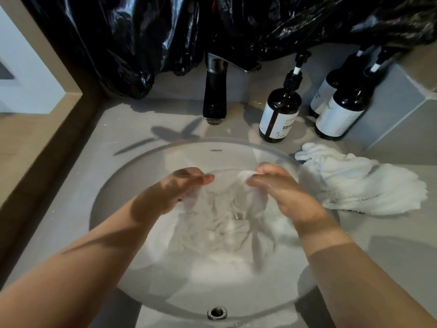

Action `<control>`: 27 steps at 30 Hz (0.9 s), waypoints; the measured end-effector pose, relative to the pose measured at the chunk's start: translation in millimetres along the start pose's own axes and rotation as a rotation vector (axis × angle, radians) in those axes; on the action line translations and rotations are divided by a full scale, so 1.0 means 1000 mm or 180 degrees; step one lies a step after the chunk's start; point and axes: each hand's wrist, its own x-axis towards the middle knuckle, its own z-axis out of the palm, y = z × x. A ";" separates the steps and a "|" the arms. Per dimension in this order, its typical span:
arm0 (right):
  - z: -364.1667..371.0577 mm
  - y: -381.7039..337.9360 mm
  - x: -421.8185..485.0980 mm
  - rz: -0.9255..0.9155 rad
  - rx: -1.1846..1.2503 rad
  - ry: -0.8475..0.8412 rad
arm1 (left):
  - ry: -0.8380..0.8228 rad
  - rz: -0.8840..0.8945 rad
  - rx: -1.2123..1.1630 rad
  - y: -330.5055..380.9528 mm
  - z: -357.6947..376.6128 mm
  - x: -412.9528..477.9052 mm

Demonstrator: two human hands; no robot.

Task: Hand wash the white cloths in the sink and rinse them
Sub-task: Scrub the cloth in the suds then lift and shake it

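A wet white cloth [227, 218] hangs bunched in the round white sink [165, 287], blurred by motion. My left hand [179, 188] grips its left part and my right hand [279, 188] grips its right part, both held over the basin's middle. Another white cloth [359, 181] lies crumpled on the counter at the sink's right rim, apart from both hands. Water or foam covers the basin bottom around the held cloth.
A dark faucet [215, 91] stands behind the sink with no visible stream. Three brown pump bottles [281, 110] stand at the back right. Black plastic sheeting [165, 31] covers the wall. A wooden frame [59, 129] borders the grey counter [390, 245] on the left.
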 end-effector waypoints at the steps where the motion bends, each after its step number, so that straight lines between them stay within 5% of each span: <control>1: -0.007 -0.011 -0.004 -0.0234 -0.0141 0.0041 | 0.0077 0.0176 0.0122 0.008 -0.002 -0.005; 5: -0.014 -0.032 -0.022 -0.0818 -0.0947 0.0087 | 0.0665 0.0514 0.0997 0.026 -0.005 -0.013; 8: -0.001 -0.008 -0.023 -0.0708 -0.1896 0.0012 | 0.0846 0.0600 0.1985 0.004 0.000 -0.010; 14: 0.033 0.064 -0.035 0.0066 -0.3034 -0.0833 | 0.0297 0.0407 0.3626 -0.049 0.009 -0.010; 19: 0.022 0.061 -0.038 -0.0095 -0.4056 -0.0273 | 0.0109 0.0329 0.4437 -0.052 0.011 -0.012; 21: 0.010 0.057 -0.042 -0.0216 -0.3582 -0.0116 | 0.0125 0.0236 0.4002 -0.042 0.005 -0.015; 24: 0.001 0.045 -0.047 -0.0156 -0.1660 0.0194 | 0.0068 0.0223 0.3035 -0.024 -0.006 -0.022; 27: -0.002 0.025 -0.047 -0.0340 -0.0929 0.0434 | -0.0025 0.0341 0.1925 0.002 -0.014 -0.034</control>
